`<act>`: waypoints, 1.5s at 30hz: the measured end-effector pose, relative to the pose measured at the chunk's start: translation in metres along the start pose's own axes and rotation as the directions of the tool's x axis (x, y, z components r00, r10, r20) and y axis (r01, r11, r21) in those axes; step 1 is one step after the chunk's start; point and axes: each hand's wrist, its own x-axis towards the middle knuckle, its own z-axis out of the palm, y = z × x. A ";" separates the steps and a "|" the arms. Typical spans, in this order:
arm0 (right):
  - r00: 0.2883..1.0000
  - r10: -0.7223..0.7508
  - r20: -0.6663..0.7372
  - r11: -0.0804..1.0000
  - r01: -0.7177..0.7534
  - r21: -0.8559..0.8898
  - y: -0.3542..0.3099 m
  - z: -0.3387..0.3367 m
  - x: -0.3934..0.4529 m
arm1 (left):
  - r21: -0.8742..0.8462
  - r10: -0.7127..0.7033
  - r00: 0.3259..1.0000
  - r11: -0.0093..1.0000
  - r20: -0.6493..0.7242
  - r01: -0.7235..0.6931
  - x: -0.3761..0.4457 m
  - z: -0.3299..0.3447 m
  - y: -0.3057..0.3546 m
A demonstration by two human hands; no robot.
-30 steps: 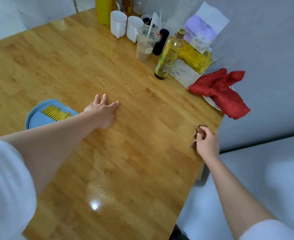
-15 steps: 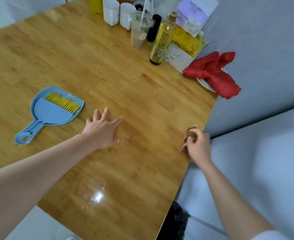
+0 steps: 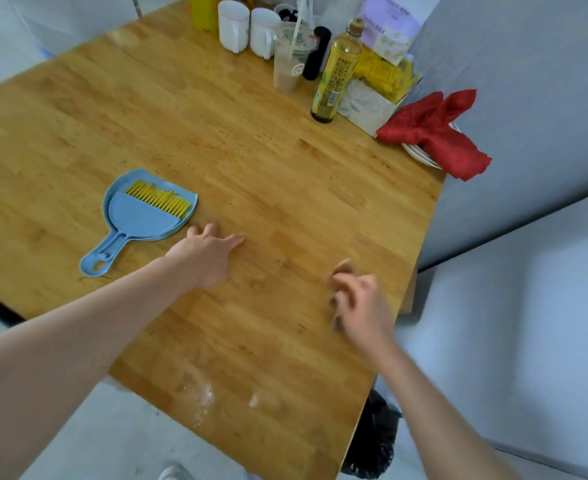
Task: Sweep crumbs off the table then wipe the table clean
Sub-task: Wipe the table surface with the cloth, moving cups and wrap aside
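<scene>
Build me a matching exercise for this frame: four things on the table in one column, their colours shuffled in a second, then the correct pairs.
Things
1. dustpan
2. cloth draped over the plates
3. two mugs
4. rag in the right hand

Colours
A. white
B. brown
C. light blue
D. red

Pairs: 1-C, 2-D, 3-A, 4-B
</scene>
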 end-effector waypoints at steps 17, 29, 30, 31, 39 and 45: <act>0.733 -0.522 0.436 0.851 0.482 0.209 -0.131 0.036 0.005 | -0.230 0.076 0.983 0.973 0.166 -0.037 0.002 -0.025 -0.032; 0.981 -0.163 0.101 0.982 0.151 0.116 -0.154 0.058 0.133 | -0.502 -0.048 0.947 0.856 -0.317 -0.125 -0.003 -0.026 -0.043; 0.902 -0.379 0.204 0.924 0.357 0.141 -0.167 0.065 0.096 | -0.493 -0.052 0.929 0.858 -0.367 -0.146 -0.003 -0.025 -0.044; 0.765 -0.565 0.311 0.825 0.534 0.184 -0.171 0.067 0.063 | -0.487 -0.046 0.923 0.859 -0.382 -0.159 -0.001 -0.026 -0.046; 0.986 -0.141 0.087 0.989 0.137 0.050 -0.089 0.020 0.161 | -0.237 0.147 0.960 0.950 -0.239 -0.204 -0.010 -0.007 -0.045; 0.885 -0.385 0.262 0.923 0.371 0.105 -0.097 0.041 0.016 | 0.030 0.161 0.984 0.987 -0.073 -0.159 -0.005 0.002 -0.035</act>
